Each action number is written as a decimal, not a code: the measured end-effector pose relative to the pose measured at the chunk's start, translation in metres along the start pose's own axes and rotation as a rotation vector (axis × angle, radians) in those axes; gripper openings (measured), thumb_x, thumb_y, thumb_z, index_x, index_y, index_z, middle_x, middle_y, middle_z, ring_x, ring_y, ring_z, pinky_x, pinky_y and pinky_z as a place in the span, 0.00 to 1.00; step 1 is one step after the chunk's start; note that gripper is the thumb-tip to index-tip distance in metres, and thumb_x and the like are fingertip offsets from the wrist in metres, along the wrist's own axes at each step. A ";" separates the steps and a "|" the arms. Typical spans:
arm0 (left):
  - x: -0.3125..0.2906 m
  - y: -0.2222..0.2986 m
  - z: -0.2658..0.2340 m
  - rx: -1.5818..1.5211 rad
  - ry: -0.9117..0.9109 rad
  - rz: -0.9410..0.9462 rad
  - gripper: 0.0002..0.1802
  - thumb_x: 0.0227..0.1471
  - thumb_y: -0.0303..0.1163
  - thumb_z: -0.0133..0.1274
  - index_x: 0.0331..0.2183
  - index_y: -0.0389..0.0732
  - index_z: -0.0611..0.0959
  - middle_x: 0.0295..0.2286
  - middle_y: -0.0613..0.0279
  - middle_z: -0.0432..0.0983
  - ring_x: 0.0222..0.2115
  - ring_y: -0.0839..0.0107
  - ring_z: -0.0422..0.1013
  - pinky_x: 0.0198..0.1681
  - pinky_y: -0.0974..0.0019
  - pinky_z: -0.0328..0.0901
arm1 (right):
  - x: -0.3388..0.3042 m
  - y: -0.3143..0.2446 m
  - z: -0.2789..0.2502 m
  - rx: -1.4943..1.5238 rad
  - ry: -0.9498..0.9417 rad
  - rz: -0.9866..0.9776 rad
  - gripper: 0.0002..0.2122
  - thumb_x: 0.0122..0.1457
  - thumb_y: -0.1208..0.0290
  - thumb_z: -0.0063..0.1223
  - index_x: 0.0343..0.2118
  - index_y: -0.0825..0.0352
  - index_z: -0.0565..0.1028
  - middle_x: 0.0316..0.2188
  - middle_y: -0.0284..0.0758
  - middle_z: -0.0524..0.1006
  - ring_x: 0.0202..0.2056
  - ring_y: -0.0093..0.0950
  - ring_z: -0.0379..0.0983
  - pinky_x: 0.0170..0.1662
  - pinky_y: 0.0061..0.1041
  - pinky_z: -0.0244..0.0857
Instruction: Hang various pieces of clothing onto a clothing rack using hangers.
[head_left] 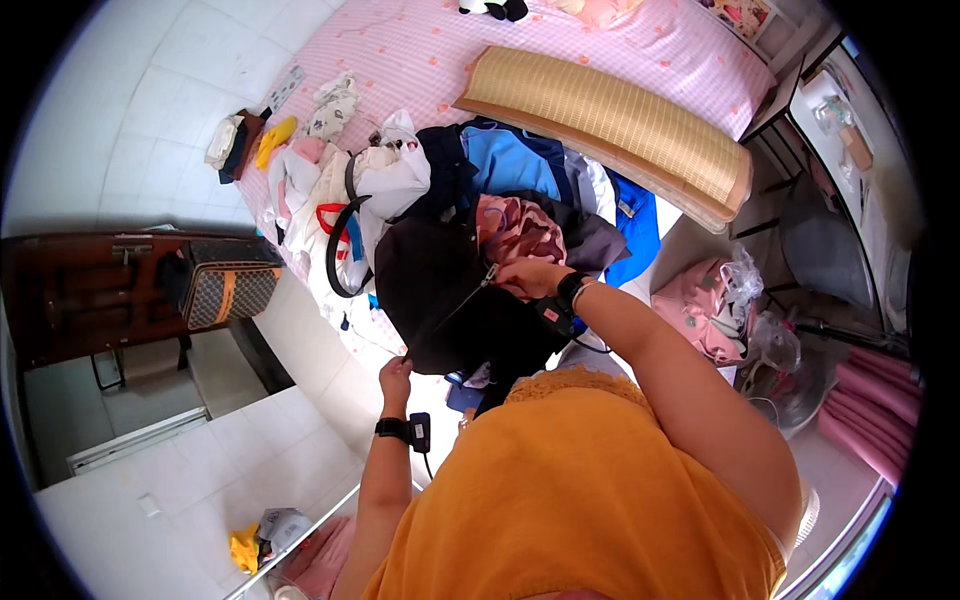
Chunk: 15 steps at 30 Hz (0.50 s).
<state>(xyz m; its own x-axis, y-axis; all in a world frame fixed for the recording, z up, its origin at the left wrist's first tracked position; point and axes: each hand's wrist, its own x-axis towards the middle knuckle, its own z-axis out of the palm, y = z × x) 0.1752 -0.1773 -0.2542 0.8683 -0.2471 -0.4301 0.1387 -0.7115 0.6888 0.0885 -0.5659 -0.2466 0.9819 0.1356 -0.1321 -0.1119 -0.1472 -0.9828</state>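
Observation:
A black zippered cloth piece (420, 280) lies across the near side of a heap of clothes; whether it is a bag or a jacket I cannot tell. Its near left corner is pinched by my left hand (396, 376), fingers closed on the fabric. At the upper end of the slanting zipper, my right hand (530, 277) has its fingers closed near the metal zipper pull (490, 273). Pink and maroon patterned cloth (520, 232) shows beside that end, partly under my right fingers. A stiff black loop (335, 250) stands out to the left.
Blue and dark clothes (510, 160) and white garments (395, 185) cover the bed (390, 50). Behind them rests a rolled straw mat (610, 125). A checked suitcase (235, 285) stands left, a pink bag (700, 310) right, near a desk (840, 150) and chair (825, 255).

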 end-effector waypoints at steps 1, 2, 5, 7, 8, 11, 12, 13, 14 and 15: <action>0.000 0.000 0.002 0.026 0.038 0.060 0.10 0.45 0.29 0.52 0.29 0.31 0.80 0.20 0.57 0.75 0.23 0.71 0.70 0.29 0.69 0.62 | 0.001 0.004 -0.001 -0.010 0.003 -0.001 0.03 0.49 0.76 0.49 0.26 0.70 0.71 0.28 0.38 0.73 0.30 0.37 0.69 0.33 0.32 0.62; 0.001 0.001 0.003 0.052 0.077 0.119 0.10 0.45 0.29 0.52 0.29 0.31 0.79 0.20 0.57 0.75 0.23 0.70 0.71 0.29 0.69 0.63 | 0.004 0.013 -0.001 -0.246 0.143 -0.252 0.04 0.51 0.75 0.48 0.25 0.69 0.71 0.26 0.37 0.73 0.29 0.34 0.69 0.32 0.31 0.62; 0.005 -0.009 -0.007 0.038 0.207 0.111 0.10 0.45 0.29 0.52 0.29 0.31 0.78 0.22 0.56 0.75 0.24 0.67 0.71 0.31 0.68 0.64 | 0.013 -0.006 -0.002 -0.099 0.290 -0.199 0.07 0.55 0.71 0.45 0.26 0.69 0.71 0.24 0.35 0.72 0.24 0.29 0.68 0.27 0.27 0.61; 0.006 0.012 -0.004 0.035 0.205 0.140 0.11 0.45 0.30 0.52 0.30 0.32 0.78 0.24 0.56 0.75 0.25 0.67 0.71 0.32 0.68 0.65 | 0.012 -0.058 -0.009 0.111 0.318 0.056 0.08 0.57 0.72 0.40 0.27 0.69 0.71 0.21 0.37 0.70 0.25 0.33 0.69 0.27 0.27 0.61; 0.004 0.033 0.000 0.048 0.177 0.182 0.11 0.45 0.30 0.53 0.31 0.32 0.78 0.25 0.56 0.75 0.26 0.66 0.71 0.33 0.69 0.65 | 0.004 -0.087 -0.008 0.104 0.325 0.063 0.08 0.57 0.72 0.40 0.27 0.69 0.71 0.21 0.37 0.70 0.25 0.33 0.69 0.27 0.27 0.61; -0.001 0.113 0.010 -0.128 0.219 0.463 0.12 0.51 0.32 0.50 0.36 0.35 0.76 0.31 0.61 0.74 0.33 0.70 0.70 0.36 0.71 0.64 | 0.005 -0.141 0.009 -0.322 0.544 -0.303 0.07 0.56 0.72 0.40 0.30 0.68 0.70 0.24 0.38 0.71 0.25 0.33 0.68 0.27 0.29 0.61; -0.018 0.162 0.006 -0.281 0.002 0.419 0.13 0.54 0.33 0.48 0.39 0.36 0.75 0.33 0.63 0.73 0.35 0.72 0.69 0.38 0.72 0.64 | 0.005 -0.147 0.022 -0.512 0.579 -0.299 0.06 0.55 0.73 0.40 0.30 0.69 0.70 0.26 0.41 0.72 0.27 0.38 0.69 0.29 0.32 0.61; -0.032 0.190 0.000 -0.436 -0.133 0.387 0.15 0.56 0.35 0.44 0.41 0.35 0.75 0.35 0.63 0.72 0.37 0.73 0.68 0.39 0.71 0.63 | 0.005 -0.164 0.038 -0.516 0.470 -0.273 0.06 0.54 0.74 0.40 0.31 0.69 0.69 0.28 0.43 0.71 0.29 0.41 0.68 0.31 0.35 0.61; -0.044 0.214 -0.002 -0.589 -0.274 0.344 0.17 0.58 0.36 0.41 0.43 0.35 0.74 0.36 0.63 0.71 0.38 0.74 0.67 0.41 0.71 0.62 | 0.004 -0.176 0.055 -0.515 0.361 -0.238 0.06 0.53 0.75 0.40 0.31 0.69 0.69 0.31 0.45 0.71 0.31 0.44 0.68 0.34 0.38 0.61; -0.058 0.239 0.002 -0.860 -0.302 0.250 0.21 0.58 0.40 0.39 0.45 0.33 0.72 0.37 0.62 0.70 0.38 0.75 0.66 0.42 0.71 0.61 | 0.007 -0.180 0.075 -0.463 0.380 -0.367 0.07 0.49 0.77 0.43 0.33 0.69 0.68 0.30 0.45 0.72 0.33 0.44 0.68 0.36 0.38 0.61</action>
<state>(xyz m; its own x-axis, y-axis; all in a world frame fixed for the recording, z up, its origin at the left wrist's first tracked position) 0.1572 -0.3344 -0.0665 0.7769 -0.5728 -0.2615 0.3733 0.0844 0.9239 0.1039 -0.4646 -0.0805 0.9388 -0.0828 0.3345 0.2304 -0.5710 -0.7879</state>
